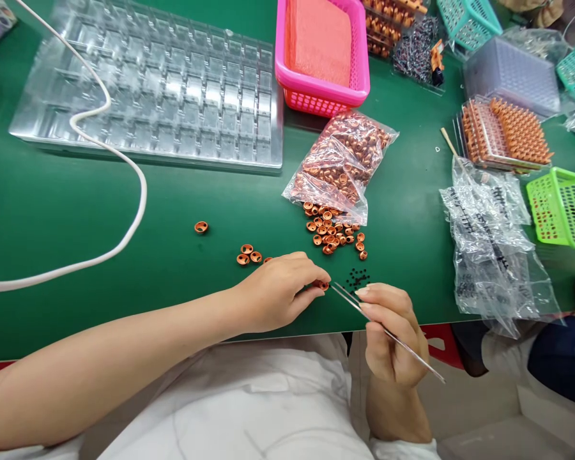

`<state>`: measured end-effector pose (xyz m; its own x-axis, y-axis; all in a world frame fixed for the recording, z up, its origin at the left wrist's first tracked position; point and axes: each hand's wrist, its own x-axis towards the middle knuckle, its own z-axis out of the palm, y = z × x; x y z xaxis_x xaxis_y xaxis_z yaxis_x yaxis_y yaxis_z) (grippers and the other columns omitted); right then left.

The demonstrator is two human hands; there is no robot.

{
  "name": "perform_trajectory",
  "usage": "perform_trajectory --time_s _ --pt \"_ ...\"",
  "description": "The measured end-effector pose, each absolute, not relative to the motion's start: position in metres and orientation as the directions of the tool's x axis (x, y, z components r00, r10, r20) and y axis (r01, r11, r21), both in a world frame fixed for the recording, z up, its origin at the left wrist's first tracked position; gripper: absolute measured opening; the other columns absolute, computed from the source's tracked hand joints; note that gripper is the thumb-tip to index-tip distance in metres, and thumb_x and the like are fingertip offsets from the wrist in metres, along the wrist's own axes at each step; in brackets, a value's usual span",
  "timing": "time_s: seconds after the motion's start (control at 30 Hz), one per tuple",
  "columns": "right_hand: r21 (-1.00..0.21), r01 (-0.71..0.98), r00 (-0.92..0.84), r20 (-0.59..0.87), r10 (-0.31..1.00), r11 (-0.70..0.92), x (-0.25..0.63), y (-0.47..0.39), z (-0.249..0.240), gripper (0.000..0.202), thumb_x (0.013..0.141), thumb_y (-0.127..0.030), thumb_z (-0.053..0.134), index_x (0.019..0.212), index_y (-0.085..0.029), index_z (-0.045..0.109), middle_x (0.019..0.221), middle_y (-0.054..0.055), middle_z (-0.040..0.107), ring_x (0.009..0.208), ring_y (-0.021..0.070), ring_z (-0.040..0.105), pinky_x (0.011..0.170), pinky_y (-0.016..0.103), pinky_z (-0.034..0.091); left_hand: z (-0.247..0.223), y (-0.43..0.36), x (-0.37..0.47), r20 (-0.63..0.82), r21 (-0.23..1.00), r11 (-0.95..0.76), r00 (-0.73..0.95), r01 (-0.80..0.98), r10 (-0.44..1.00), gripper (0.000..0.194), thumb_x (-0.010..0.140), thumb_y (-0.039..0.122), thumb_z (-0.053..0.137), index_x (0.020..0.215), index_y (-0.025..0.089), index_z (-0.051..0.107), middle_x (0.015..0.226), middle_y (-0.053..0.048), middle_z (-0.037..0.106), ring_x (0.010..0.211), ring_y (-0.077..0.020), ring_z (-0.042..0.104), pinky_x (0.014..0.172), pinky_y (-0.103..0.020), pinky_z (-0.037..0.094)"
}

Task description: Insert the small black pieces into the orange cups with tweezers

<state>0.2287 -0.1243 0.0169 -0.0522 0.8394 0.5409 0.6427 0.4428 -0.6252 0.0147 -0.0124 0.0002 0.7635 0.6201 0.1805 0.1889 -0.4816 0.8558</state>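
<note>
Between thumb and fingertips, my left hand (280,287) pinches a small copper-coloured cup (323,285) just above the green table. My right hand (395,326) grips metal tweezers (388,333), their tips close to that cup. Whether the tips hold anything is too small to tell. Tiny black parts (358,279) lie scattered beside the tweezer tips. Beyond them is a loose pile of copper-coloured cups (333,231), spilling from the mouth of a clear plastic bag (342,160) full of them. Left of it a few cups (246,254) sit grouped, and one cup (201,227) stands apart.
A clear moulded tray (163,144) covers the back left, with a white cable (137,223) crossing over it. A pink basket (323,96) stands behind the bag. To the right are crumpled plastic bags (493,255), a green basket (563,207) and stacked orange parts (505,134). Another person sits at far right.
</note>
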Motion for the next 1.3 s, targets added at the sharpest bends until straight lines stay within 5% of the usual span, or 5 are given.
perform_trajectory --time_s 0.1,0.3,0.43,0.7,1.3 --pt "-0.620 0.640 -0.083 0.531 0.843 0.454 0.231 -0.124 0.020 0.035 0.101 -0.008 0.045 0.128 -0.017 0.065 0.115 0.013 0.072 0.107 0.0274 0.071 0.089 0.051 0.063 0.003 -0.013 0.015 0.197 0.871 -0.471 0.781 0.138 0.593 0.013 0.100 0.010 0.061 0.108 0.014 0.070 0.094 -0.005 0.077 0.086 -0.0186 0.065 0.078 -0.028 0.052" --pt "-0.486 0.687 -0.347 0.434 0.831 0.540 0.237 -0.113 0.019 0.037 0.097 -0.005 0.059 0.131 -0.018 0.063 0.093 0.007 0.070 0.080 0.0177 0.063 0.072 0.034 0.058 0.002 -0.016 0.015 0.299 0.852 -0.522 0.779 0.042 0.551 0.013 0.102 0.010 0.058 0.108 0.012 0.069 0.090 -0.006 0.075 0.081 -0.0176 0.062 0.076 -0.027 0.051" --pt "-0.372 0.692 -0.474 0.413 0.778 0.619 0.241 -0.110 0.013 0.037 0.093 -0.006 0.067 0.128 -0.017 0.064 0.092 0.006 0.072 0.080 0.0178 0.063 0.073 0.034 0.057 0.002 -0.018 0.015 0.326 0.823 -0.567 0.783 0.042 0.530 0.014 0.104 0.012 0.056 0.107 0.011 0.070 0.088 -0.006 0.074 0.080 -0.0183 0.062 0.074 -0.028 0.050" --pt "-0.214 0.657 -0.613 0.405 0.678 0.723 0.243 -0.109 0.016 0.031 0.097 -0.008 0.053 0.124 -0.010 0.067 0.098 0.012 0.073 0.087 0.0216 0.062 0.072 0.037 0.054 0.004 -0.022 0.016 0.334 0.781 -0.621 0.791 0.072 0.512 0.021 0.108 0.018 0.051 0.105 0.011 0.071 0.084 -0.007 0.072 0.078 -0.0181 0.060 0.069 -0.028 0.047" --pt "-0.202 0.591 -0.653 0.448 0.610 0.781 0.241 -0.107 0.014 0.025 0.092 -0.004 0.057 0.113 -0.006 0.071 0.102 0.014 0.069 0.091 0.0222 0.061 0.073 0.036 0.056 0.006 -0.028 0.017 0.243 0.890 -0.453 0.795 0.045 0.556 0.020 0.108 0.015 0.049 0.105 0.014 0.068 0.086 -0.006 0.072 0.081 -0.0173 0.064 0.073 -0.026 0.052"
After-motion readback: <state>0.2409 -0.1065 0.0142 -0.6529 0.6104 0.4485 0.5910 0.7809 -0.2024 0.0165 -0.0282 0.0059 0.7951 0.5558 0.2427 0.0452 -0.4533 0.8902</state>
